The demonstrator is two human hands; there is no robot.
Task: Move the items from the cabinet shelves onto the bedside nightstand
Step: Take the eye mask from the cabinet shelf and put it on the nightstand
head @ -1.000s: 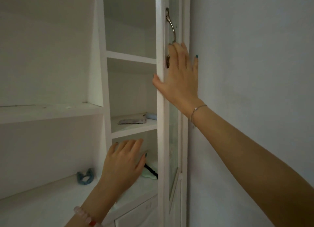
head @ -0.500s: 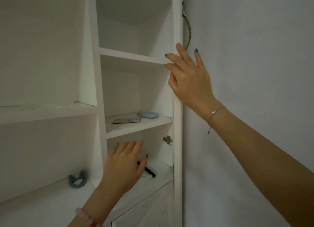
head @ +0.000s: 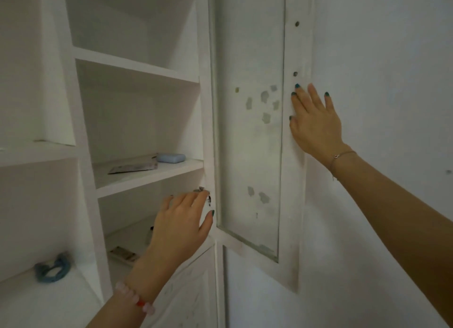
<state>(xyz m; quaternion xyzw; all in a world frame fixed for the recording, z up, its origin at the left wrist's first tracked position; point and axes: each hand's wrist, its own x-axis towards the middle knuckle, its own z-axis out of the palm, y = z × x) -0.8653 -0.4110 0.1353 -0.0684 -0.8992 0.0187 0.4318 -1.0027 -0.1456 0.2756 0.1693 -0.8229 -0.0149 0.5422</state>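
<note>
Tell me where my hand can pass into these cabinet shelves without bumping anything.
Middle shelf: bare front strip before the flat packet and blue case. Left ledge: bare in front of the blue scrunchie. Crowded: bottom shelf, where the left hand hovers by a small packet.

Your only view comes from the wide-angle camera on your head, close up to the white cabinet and facing the post where its swung-back door hinges, with the shelves to the left and the wall to the right. It looks forward along both forearms, so your left hand and right hand sit near mid-frame.
</note>
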